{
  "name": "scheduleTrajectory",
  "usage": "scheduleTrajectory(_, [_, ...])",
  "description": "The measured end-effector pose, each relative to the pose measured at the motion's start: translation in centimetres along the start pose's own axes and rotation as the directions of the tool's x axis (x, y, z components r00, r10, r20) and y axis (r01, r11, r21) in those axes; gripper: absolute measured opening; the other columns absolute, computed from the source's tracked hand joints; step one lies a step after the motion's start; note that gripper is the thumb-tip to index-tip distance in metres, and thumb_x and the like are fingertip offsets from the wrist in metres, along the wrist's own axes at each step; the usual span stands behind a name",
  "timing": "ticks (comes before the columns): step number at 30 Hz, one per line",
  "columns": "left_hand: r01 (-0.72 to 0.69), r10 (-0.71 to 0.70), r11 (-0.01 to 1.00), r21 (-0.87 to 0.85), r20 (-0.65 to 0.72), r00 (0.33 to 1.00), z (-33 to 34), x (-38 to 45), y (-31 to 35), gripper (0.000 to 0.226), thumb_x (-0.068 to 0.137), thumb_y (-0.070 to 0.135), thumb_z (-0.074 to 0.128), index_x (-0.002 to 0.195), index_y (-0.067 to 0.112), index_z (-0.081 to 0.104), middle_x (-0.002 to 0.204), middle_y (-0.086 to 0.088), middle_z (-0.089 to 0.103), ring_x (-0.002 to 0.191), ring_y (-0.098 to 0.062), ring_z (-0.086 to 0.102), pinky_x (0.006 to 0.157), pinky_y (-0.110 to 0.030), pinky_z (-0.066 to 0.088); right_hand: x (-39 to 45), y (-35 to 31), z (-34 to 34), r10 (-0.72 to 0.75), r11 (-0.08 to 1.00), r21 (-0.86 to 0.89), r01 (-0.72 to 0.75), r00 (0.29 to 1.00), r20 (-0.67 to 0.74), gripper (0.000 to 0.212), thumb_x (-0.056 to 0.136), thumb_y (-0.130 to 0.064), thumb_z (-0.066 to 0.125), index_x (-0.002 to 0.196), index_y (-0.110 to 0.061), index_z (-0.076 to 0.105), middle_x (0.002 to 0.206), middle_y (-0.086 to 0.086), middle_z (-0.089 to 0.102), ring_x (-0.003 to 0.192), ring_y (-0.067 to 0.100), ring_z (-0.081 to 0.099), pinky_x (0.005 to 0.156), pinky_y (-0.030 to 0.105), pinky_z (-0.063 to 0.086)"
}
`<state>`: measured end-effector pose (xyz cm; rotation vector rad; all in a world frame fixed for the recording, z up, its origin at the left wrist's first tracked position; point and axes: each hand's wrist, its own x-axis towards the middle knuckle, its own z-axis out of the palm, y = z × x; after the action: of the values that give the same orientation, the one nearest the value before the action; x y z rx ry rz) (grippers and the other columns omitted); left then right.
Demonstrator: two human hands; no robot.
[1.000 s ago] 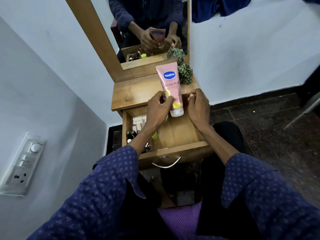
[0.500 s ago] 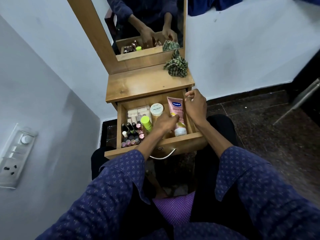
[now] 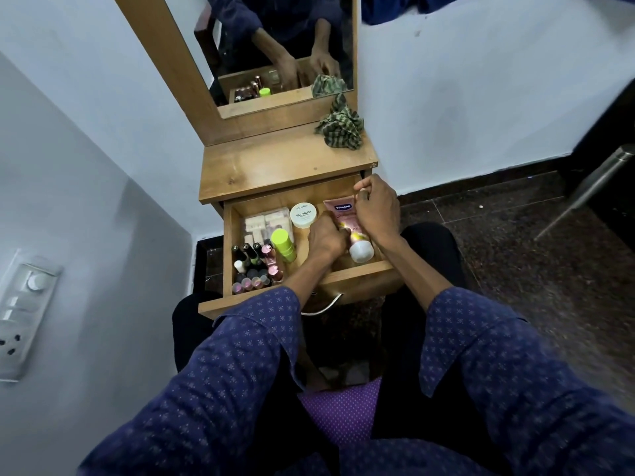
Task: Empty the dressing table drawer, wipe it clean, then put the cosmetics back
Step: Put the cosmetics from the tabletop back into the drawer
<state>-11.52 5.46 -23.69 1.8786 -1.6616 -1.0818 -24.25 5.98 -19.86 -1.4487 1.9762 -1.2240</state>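
Note:
The wooden drawer [image 3: 227, 249] of the dressing table stands pulled open. Inside, a pink lotion tube [image 3: 343, 209] with a white cap lies along the right side. My left hand [image 3: 326, 238] is closed on the tube's lower part near the cap. My right hand [image 3: 376, 209] rests curled over the tube's right edge, against the drawer's right wall. A round white nail polish jar [image 3: 303, 215] lies left of the tube. A lime green bottle [image 3: 283, 244], a clear case [image 3: 266, 224] and several nail polish bottles [image 3: 256, 266] fill the left half.
A crumpled green checked cloth [image 3: 340, 127] lies on the table top [image 3: 275, 166] at the back right, below the mirror [image 3: 275, 46]. A switchboard [image 3: 24, 314] is on the left wall. A metal chair leg [image 3: 591, 187] stands at the right on the dark floor.
The lotion tube, held upright above the table top a second ago, has come down into the drawer's right side. Both hands followed it down and stay on it.

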Motion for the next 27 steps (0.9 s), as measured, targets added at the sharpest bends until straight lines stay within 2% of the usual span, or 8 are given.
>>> scheduleTrajectory(5, [-0.049,0.048,0.997,0.066,0.011,0.999,-1.7,-1.9,2.1,0.026,0.094,0.013,0.066,0.119,0.008,0.068,0.112,-0.015,0.074,0.096,-0.036,0.073,0.087,-0.05,0.062,0.0,-0.1,0.0,-0.008,1.0,-0.012,0.008,1.0,0.004,0.015,0.098,-0.009,0.054,0.102,-0.02,0.065,0.108,-0.004,0.069,0.099,0.013,0.065,0.078,0.031,0.056])
scheduleTrajectory(10, [-0.233,0.224,0.947,0.221,0.065,0.972,-4.5,-3.5,3.6,0.036,0.096,0.007,0.063,0.132,0.006,0.066,0.117,-0.01,0.071,0.105,-0.028,0.067,0.079,-0.03,0.046,-0.4,-0.6,-0.1,-0.052,0.997,-0.059,0.054,0.998,0.041,0.013,0.096,-0.014,0.057,0.096,-0.022,0.067,0.1,-0.007,0.07,0.091,0.01,0.065,0.073,0.029,0.053])
scheduleTrajectory(13, [-0.368,0.322,0.885,0.284,0.195,0.926,-7.2,-4.3,3.6,0.048,0.094,0.018,0.073,0.14,0.01,0.061,0.133,-0.013,0.066,0.124,-0.031,0.06,0.1,-0.038,0.049,-0.2,-1.4,-0.9,-0.164,0.982,-0.059,0.181,0.962,0.22,0.009,0.095,-0.02,0.06,0.094,-0.021,0.07,0.095,-0.008,0.071,0.088,0.01,0.066,0.079,0.037,0.058])
scheduleTrajectory(17, [-0.381,0.259,0.826,0.416,0.32,0.911,-12.4,-6.9,2.8,0.072,0.089,0.049,0.078,0.149,0.02,0.051,0.158,-0.007,0.038,0.15,-0.029,0.028,0.121,-0.047,0.028,0.0,-3.7,-2.8,-0.222,0.95,-0.002,0.312,0.682,0.697,0.019,0.091,-0.021,0.072,0.109,-0.018,0.069,0.09,0.004,0.073,0.082,0.019,0.069,0.084,0.049,0.058])
scheduleTrajectory(21, [-0.463,0.203,0.69,0.556,0.465,0.861,-15.0,-9.5,1.2,0.125,0.065,0.06,0.092,0.164,0.02,0.026,0.17,0.0,0.014,0.159,-0.024,0.004,0.127,-0.047,0.022,-1.1,-5.9,-4.6,-0.191,0.887,-0.024,0.46,0.414,0.89,0.054,0.076,-0.034,0.09,0.123,-0.029,0.064,0.102,-0.006,0.066,0.089,0.009,0.064,0.08,0.031,0.055])
scheduleTrajectory(23, [-0.499,0.25,0.661,0.56,0.463,0.85,-14.6,-10.1,0.0,0.136,0.058,0.057,0.098,0.165,0.019,0.023,0.172,0.002,0.008,0.16,-0.022,-0.004,0.128,-0.045,0.015,-2.1,-6.5,-4.7,-0.119,0.837,-0.053,0.544,0.276,0.954,0.075,0.067,-0.044,0.094,0.131,-0.036,0.057,0.107,-0.014,0.057,0.093,0.003,0.056,0.081,0.024,0.048])
scheduleTrajectory(25, [-0.51,0.326,0.689,0.514,0.409,0.852,-14.1,-10.3,-1.1,0.134,0.057,0.048,0.101,0.164,0.021,0.025,0.172,0.001,0.011,0.16,-0.021,-0.004,0.128,-0.043,0.014,-3.0,-6.3,-3.9,-0.087,0.789,-0.085,0.609,0.248,0.965,0.082,0.064,-0.047,0.095,0.134,-0.037,0.053,0.107,-0.013,0.056,0.097,0.007,0.053,0.082,0.027,0.046])
scheduleTrajectory(27, [-0.513,0.386,0.713,0.478,0.344,0.856,-13.9,-10.2,-1.7,0.13,0.058,0.042,0.101,0.163,0.023,0.028,0.171,0.001,0.015,0.16,-0.019,-0.001,0.128,-0.043,0.017,-3.4,-5.9,-3.2,-0.112,0.764,-0.096,0.638,0.277,0.954,0.081,0.065,-0.047,0.094,0.133,-0.035,0.052,0.112,-0.009,0.058,0.106,0.015,0.055,0.092,0.036,0.048])
